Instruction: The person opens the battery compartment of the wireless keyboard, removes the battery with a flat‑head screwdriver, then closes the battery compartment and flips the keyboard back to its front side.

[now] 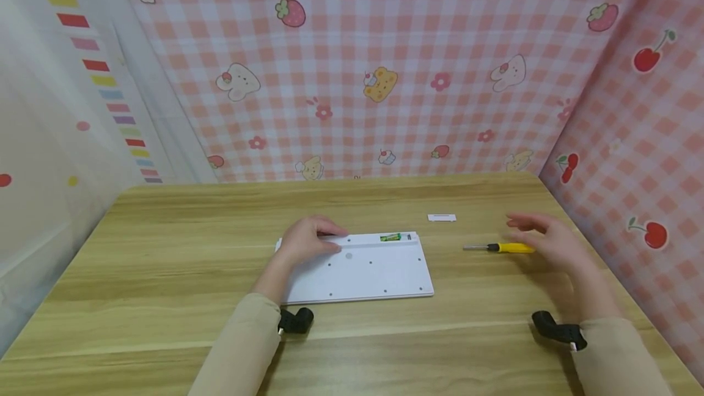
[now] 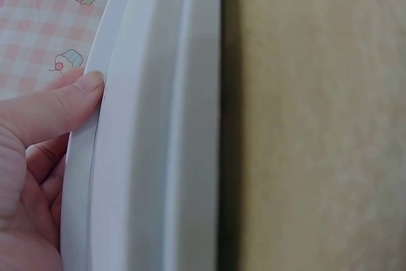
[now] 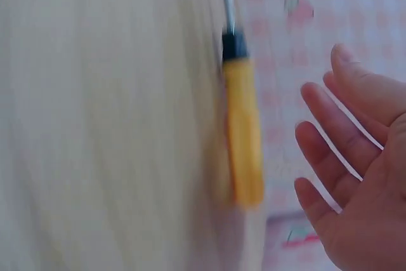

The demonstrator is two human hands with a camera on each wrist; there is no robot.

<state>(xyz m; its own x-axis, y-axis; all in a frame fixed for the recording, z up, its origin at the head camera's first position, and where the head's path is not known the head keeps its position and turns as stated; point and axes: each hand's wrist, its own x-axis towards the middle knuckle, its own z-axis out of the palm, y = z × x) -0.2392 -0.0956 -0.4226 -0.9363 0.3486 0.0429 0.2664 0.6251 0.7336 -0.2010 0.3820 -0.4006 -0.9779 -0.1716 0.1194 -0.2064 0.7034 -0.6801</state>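
Observation:
A white keyboard (image 1: 357, 274) lies with its underside up on the table, small screw holes dotted over it. In its battery slot at the far right sits a green battery (image 1: 390, 237). My left hand (image 1: 301, 240) grips the keyboard's far left edge; the left wrist view shows the thumb (image 2: 79, 96) on that edge and the other fingers curled behind it. Over on the right, my right hand (image 1: 552, 243) hovers by the yellow handle of a screwdriver (image 1: 514, 248), fingers spread and holding nothing. The screwdriver (image 3: 244, 131) lies with its shaft pointing left in the head view.
A small white battery cover (image 1: 442, 217) lies beyond the keyboard's far right corner. The wooden table (image 1: 165, 249) meets a pink checked cloth (image 1: 341, 127) at the back, and another patterned cloth hangs along the right side.

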